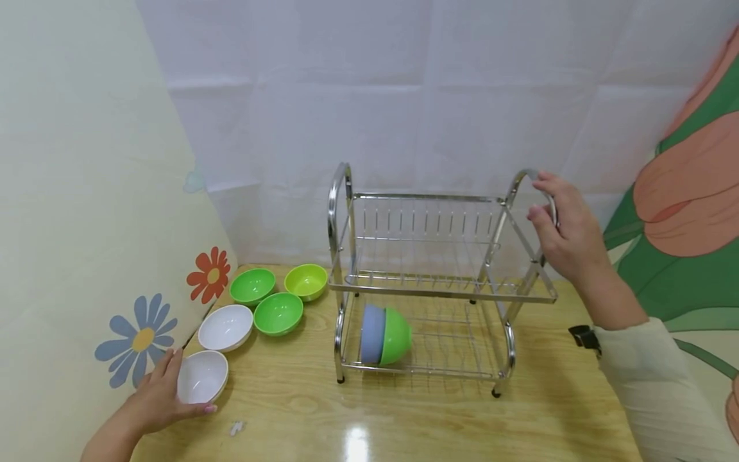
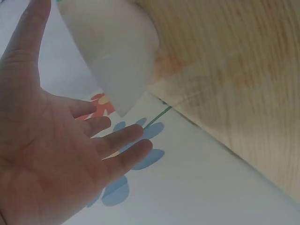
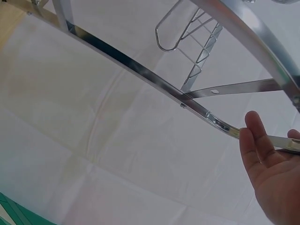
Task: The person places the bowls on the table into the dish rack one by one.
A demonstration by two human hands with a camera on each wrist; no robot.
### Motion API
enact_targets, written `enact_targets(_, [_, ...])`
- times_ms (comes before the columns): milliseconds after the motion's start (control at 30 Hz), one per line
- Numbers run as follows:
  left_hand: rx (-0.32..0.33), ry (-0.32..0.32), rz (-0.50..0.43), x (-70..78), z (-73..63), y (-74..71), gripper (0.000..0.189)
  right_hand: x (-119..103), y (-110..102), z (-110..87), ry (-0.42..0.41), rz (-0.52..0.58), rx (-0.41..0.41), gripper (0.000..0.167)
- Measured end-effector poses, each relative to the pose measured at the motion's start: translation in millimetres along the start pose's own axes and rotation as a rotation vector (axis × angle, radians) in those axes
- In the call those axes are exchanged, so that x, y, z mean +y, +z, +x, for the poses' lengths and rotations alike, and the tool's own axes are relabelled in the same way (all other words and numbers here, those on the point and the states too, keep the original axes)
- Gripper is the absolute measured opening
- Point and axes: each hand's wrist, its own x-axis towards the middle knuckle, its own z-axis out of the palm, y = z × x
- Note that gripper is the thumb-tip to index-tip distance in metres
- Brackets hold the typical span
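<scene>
My left hand (image 1: 158, 398) reaches round the near white bowl (image 1: 203, 377) at the table's left edge, thumb at the front rim and fingers at the left side. In the left wrist view its fingers are spread and straight beside the pale bowl (image 2: 112, 51). At the right, my right hand (image 1: 568, 231) holds the curved top handle of a two-tier chrome dish rack (image 1: 443, 294). The right wrist view has the fingers (image 3: 262, 140) over the metal bar. On the rack's lower tier, at the left, a blue bowl (image 1: 371, 333) and a green bowl (image 1: 395, 337) stand tipped on their sides, nested together.
Behind the near bowl sit another white bowl (image 1: 226, 328), two green bowls (image 1: 253, 287) and a yellow-green bowl (image 1: 306, 282). A small white scrap (image 1: 237, 428) lies on the wooden table (image 1: 288, 410). A black strap piece (image 1: 584, 336) is near my right sleeve.
</scene>
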Motion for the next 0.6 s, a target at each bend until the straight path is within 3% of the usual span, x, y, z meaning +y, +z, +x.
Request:
enact_targets(167, [0.018,0.016,-0.016,-5.4,2.5,7.5,0.130,-1.6,-0.2,-0.4,0.007,0.036,0.002,0.044])
enact_targets(400, [-0.024,-0.010,-0.051,-10.1,2.2,15.9,0.135,-0.1,0.6,-0.1,0.016,0.016,-0.013,0.043])
enact_targets(600, [0.024,0.020,-0.066,-12.3,1.6,25.9,0.137,-0.1,0.3,-0.3,0.024,0.021,-0.022,0.043])
